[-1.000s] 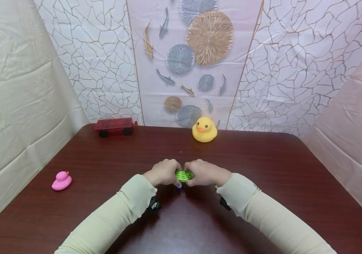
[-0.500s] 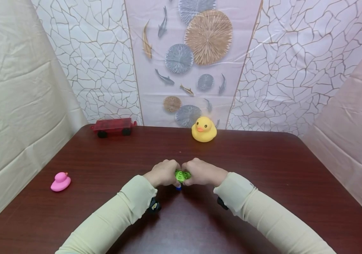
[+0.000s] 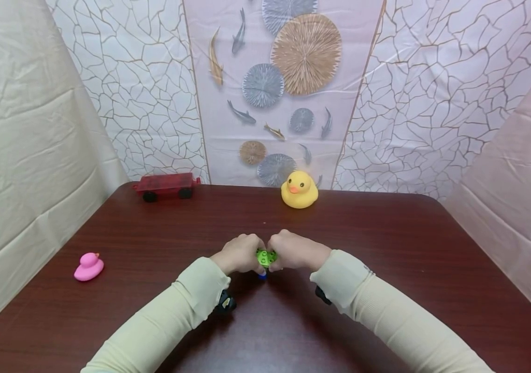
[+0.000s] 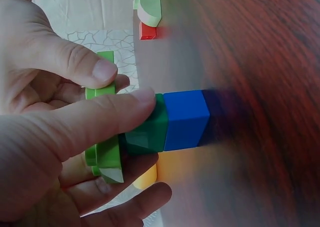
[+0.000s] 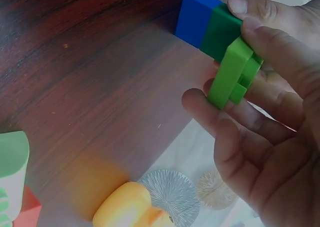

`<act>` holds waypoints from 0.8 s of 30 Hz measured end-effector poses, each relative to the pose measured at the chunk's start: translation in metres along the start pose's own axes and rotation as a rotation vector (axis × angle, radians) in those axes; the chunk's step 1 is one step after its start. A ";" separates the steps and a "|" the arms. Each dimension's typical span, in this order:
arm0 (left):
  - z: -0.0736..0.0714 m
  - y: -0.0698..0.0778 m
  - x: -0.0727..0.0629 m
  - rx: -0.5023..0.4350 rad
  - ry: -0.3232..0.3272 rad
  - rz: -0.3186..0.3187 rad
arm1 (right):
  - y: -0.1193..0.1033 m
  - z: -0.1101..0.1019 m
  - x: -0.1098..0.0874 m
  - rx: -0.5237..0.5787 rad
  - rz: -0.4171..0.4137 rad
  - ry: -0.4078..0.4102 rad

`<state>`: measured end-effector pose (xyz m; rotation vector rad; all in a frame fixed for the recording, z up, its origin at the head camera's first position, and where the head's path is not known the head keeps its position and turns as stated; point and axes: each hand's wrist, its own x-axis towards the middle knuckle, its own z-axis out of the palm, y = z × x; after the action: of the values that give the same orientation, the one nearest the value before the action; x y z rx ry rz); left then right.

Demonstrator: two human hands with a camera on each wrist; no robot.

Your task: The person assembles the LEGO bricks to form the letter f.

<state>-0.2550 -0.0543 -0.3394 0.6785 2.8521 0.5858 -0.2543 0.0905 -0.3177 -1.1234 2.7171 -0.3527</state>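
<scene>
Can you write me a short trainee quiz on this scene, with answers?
1. Multiple choice: between the left hand and right hand, which block sits under the dark green block? a) red; b) blue; c) yellow.
2. True or false: in the head view, the pink duck is left of the yellow duck.
3. Open: at which corner of the table is the red cart?

Key: 1. b, the blue block; 2. true; 3. the far left.

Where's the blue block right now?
In the left wrist view, the blue block is right of centre, against the dark green block, on its side away from the light green piece.
</scene>
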 end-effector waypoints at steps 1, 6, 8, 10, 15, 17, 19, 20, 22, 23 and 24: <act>0.000 0.000 0.000 0.000 0.002 0.000 | 0.000 0.000 0.000 -0.002 0.000 -0.001; 0.000 -0.002 0.000 -0.005 0.006 -0.003 | 0.000 -0.001 0.002 0.000 0.024 -0.020; 0.001 -0.002 0.000 -0.006 0.006 -0.003 | 0.000 -0.002 0.004 -0.005 0.050 -0.037; 0.001 -0.002 0.000 -0.011 0.009 -0.002 | -0.001 -0.003 0.005 -0.007 0.077 -0.057; 0.002 -0.003 0.000 -0.018 0.011 -0.010 | -0.001 -0.004 0.006 -0.016 0.107 -0.085; 0.002 -0.003 0.000 -0.020 0.008 -0.018 | -0.002 -0.004 0.007 -0.021 0.106 -0.088; 0.002 -0.002 -0.001 -0.024 0.004 -0.021 | -0.002 -0.004 0.007 -0.020 0.104 -0.091; 0.001 -0.002 -0.001 -0.027 0.000 -0.022 | -0.002 -0.003 0.007 -0.016 0.103 -0.091; -0.001 -0.002 -0.002 -0.029 0.000 -0.014 | -0.003 -0.004 0.007 -0.007 0.102 -0.090; -0.002 -0.001 -0.003 -0.030 0.000 -0.011 | -0.003 -0.004 0.007 -0.002 0.104 -0.091; -0.003 -0.001 -0.003 -0.030 0.002 -0.007 | -0.003 -0.004 0.008 0.005 0.109 -0.092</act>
<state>-0.2536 -0.0575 -0.3365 0.6626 2.8407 0.6272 -0.2584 0.0833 -0.3137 -0.9599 2.6808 -0.2842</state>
